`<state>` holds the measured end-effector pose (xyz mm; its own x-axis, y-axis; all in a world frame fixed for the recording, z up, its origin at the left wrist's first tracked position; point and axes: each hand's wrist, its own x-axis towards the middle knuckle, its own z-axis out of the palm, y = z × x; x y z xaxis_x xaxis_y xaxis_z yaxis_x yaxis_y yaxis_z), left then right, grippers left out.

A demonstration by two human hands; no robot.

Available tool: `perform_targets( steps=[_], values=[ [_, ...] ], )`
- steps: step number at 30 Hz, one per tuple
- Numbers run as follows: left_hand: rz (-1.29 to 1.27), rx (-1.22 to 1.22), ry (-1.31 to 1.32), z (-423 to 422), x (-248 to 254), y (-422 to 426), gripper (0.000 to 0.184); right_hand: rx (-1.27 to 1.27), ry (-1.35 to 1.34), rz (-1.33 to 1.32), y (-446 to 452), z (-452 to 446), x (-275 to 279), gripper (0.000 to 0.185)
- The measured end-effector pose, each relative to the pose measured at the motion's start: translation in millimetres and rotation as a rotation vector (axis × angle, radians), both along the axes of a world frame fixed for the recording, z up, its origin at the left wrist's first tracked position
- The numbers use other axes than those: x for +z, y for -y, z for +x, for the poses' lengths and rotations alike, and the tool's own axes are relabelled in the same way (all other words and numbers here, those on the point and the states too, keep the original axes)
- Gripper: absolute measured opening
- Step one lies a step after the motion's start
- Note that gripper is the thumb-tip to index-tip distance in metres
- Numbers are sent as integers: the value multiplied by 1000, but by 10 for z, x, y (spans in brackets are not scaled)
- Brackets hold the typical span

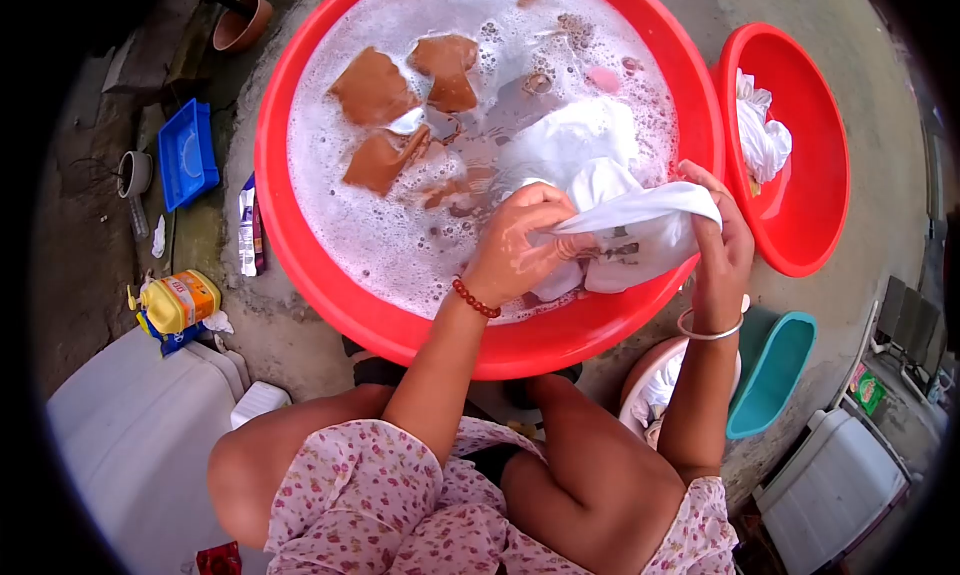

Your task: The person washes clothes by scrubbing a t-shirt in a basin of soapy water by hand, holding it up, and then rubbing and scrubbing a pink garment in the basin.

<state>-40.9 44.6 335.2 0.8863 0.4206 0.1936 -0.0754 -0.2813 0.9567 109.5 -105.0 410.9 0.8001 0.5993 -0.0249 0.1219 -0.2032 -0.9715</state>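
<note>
Over my remote feed, I see the left hand (522,240) pinching one end of the white cloth (648,211) and the right hand (724,233) gripping the other, fingers of both closed on it. The cloth stretches between them inside the near right edge of the red tub (275,195), its lower folds in suds; brown fabric (372,87) floats toward the far left edge.

Single head-worn wide-angle view, facing forward and steeply down, over the person's lap (400,495), near the large red basin (560,341), corners dark
</note>
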Motion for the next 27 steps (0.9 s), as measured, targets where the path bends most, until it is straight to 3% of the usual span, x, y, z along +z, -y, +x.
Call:
perform_targets(
  steps=[2,4,5,6,7,8,9,10,13,14,16,18,20,22,24,25,27],
  values=[
    [-42,39,7,-23,116,-43,24,-68,-592,134,52,149,-312,20],
    [-624,119,-65,-1,193,25,31,-57,-343,13,-6,-27,-596,24],
    [-899,149,23,30,71,114,36,-47,-296,-52,-45,-162,-644,24],
    [-903,145,14,75,75,175,36,14,-62,-102,-127,-365,-561,24],
    [-1135,250,44,130,86,223,34,117,171,-154,-173,-545,-421,28],
    [-1367,362,76,160,86,254,32,198,239,-122,-203,-716,-291,26],
    [-1531,336,41,109,-68,273,28,304,343,-79,-245,-847,-196,18],
    [-1641,49,52,-26,-525,266,24,385,403,-128,-299,-967,-78,14],
    [-1716,506,-152,85,-115,686,20,172,673,-234,-348,-763,-484,24],
    [-1642,500,-192,134,-48,741,25,43,395,-352,-349,-567,-607,31],
    [-1672,450,-196,121,-74,710,27,-6,385,-428,-364,-558,-597,36],
    [-1643,471,-212,47,-21,657,22,47,458,-330,-337,-796,-547,31],
    [-1652,117,-125,-148,-462,497,22,218,453,-146,-271,-1161,-371,27],
    [-1617,-162,-137,-164,-399,409,22,287,518,-123,-293,-1255,-357,26],
    [-1952,236,9,-100,-481,706,20,203,578,-231,-352,-917,-527,27],
    [-1678,433,-121,18,-103,728,19,139,491,-369,-343,-642,-660,25],
    [-1674,396,-156,33,-131,787,21,67,402,-501,-326,-487,-719,24]
  ],
)
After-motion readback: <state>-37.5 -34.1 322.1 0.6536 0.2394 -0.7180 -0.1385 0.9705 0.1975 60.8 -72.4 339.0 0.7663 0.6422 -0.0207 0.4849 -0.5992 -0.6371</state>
